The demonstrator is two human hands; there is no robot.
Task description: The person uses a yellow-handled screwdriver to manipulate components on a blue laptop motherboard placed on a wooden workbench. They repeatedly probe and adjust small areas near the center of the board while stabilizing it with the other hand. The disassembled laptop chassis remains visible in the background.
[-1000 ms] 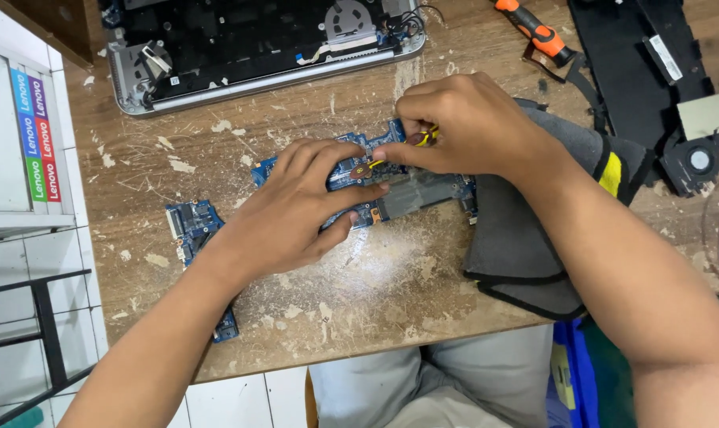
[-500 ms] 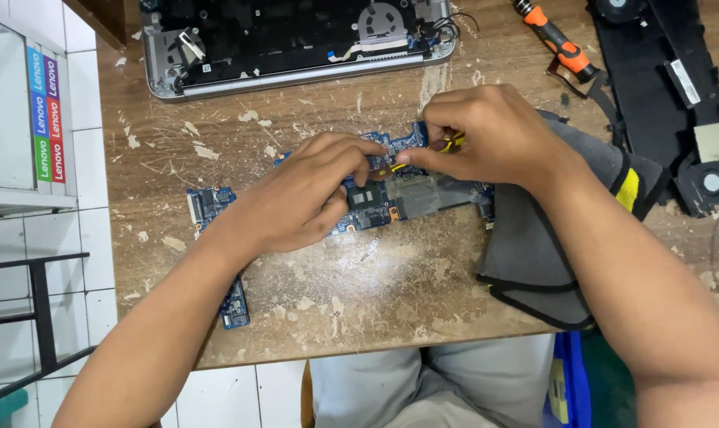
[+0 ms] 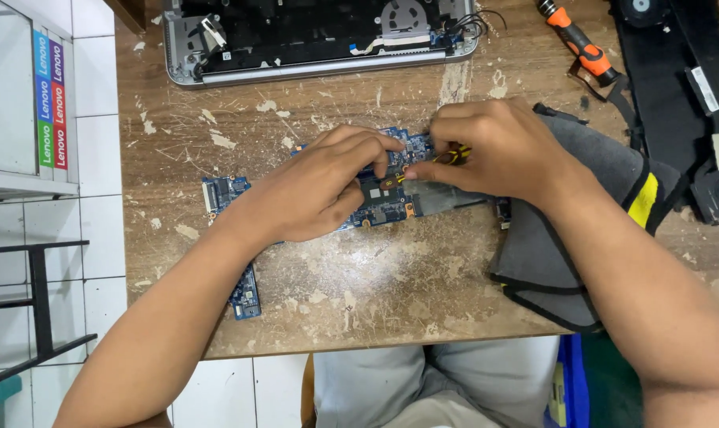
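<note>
Light: bright, even, soft, coming from above.
Shadows: faint and short under the left hand (image 3: 320, 190) and right hand (image 3: 494, 150) on the worktop (image 3: 391, 293).
Glare: mild sheen on the white tiles (image 3: 98, 158) at left; none on the board (image 3: 387, 198).
Focus: sharp at centre; the knees (image 3: 423, 388) at the bottom edge are softer.
Distortion: slight wide-angle bending toward the edges.
Blur: no motion smear.

wooden table (image 3: 391, 293), scratched | white tiled floor (image 3: 98, 182) | black metal frame (image 3: 38, 301)
</note>
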